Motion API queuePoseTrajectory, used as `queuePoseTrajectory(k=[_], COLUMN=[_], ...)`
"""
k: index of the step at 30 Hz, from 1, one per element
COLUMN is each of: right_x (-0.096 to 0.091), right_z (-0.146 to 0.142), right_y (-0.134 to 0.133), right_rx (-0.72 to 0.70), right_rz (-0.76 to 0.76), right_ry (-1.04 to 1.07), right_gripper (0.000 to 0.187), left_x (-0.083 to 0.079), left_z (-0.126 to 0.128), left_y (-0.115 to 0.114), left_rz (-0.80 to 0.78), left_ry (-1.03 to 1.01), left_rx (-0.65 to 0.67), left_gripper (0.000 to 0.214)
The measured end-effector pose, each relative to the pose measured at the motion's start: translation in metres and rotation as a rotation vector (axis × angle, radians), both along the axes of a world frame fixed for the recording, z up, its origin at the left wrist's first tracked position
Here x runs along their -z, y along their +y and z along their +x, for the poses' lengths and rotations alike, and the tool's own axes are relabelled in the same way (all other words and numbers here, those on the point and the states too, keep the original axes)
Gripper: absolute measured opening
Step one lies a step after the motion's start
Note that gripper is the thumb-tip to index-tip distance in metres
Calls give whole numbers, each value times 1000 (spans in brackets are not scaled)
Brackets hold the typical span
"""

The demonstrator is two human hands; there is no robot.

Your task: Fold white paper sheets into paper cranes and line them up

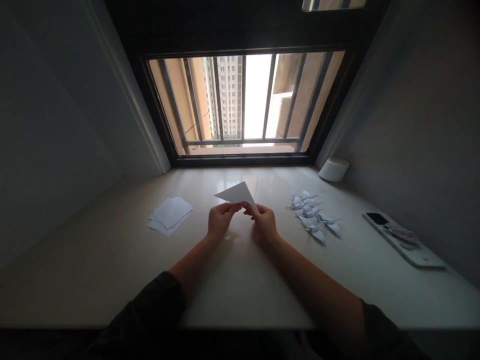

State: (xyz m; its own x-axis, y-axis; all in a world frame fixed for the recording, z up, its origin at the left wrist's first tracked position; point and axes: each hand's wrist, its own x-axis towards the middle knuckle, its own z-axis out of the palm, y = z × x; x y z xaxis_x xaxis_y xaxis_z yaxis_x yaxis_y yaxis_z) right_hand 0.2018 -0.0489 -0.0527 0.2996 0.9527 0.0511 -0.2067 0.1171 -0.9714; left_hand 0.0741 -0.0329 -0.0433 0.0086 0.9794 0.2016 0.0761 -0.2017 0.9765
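Between my two hands, a sheet of white paper (237, 192) folded into a triangle is held up above the sill, one corner pointing away from me. My left hand (221, 217) pinches its near edge from the left, thumb and fingers closed. From the right, my right hand (264, 220) grips the same edge close to the right corner. The fingertips of both hands almost meet at the middle of that edge. Part of the paper is hidden behind the fingers.
A stack of white paper sheets (170, 215) lies to the left. Several folded paper cranes (309, 210) sit in a cluster to the right. Farther right lies a phone (403, 240) against the wall. A white cup-like object (333, 170) stands by the barred window (243, 159).
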Motion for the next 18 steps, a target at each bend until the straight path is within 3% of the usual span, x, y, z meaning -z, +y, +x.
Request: queuePoseTrajectory(k=[8, 14, 18], right_x=[9, 14, 13], right_z=[-1, -1, -2], right_y=[2, 3, 2], right_rx=[-25, -15, -25], right_rz=[19, 33, 38], right_ry=[-89, -123, -139], right_gripper=[35, 37, 37], left_x=[-4, -7, -8], left_z=[-5, -18, -19], left_y=[6, 19, 20], left_rz=[-66, -102, -140], left_ry=[-127, -267, -340], left_rx=[-131, -316, -346], left_gripper=[32, 35, 35])
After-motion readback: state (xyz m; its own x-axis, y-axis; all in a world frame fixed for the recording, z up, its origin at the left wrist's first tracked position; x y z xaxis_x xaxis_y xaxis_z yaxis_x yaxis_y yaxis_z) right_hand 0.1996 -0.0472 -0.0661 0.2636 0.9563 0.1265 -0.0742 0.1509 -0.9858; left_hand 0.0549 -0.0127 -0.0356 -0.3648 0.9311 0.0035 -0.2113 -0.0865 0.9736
